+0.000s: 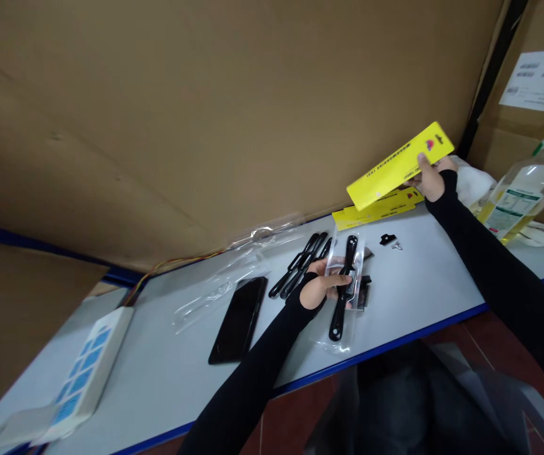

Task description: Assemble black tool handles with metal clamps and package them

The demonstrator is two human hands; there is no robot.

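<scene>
My left hand (321,285) is closed on a black spokeshave (338,316), which sits in a clear plastic blister shell (359,249) just above the table. Raised at the right, my right hand (430,180) pinches a yellow printed backing card (395,167) by its right part. Below that card lie more yellow cards (371,215) against the cardboard wall. Several black spokeshaves (300,265) rest side by side left of my left hand. Small dark blades or plates (364,294) lie partly hidden beside the shell. A black blade cap (388,239) and small silver screws (397,246) are further right.
Empty clear blister shells (224,287) and a black phone (238,320) lie on the table's left half. A white power strip (89,373) is at far left. A plastic bottle of yellow liquid (518,196) stands at right. A cardboard wall (234,114) borders the back.
</scene>
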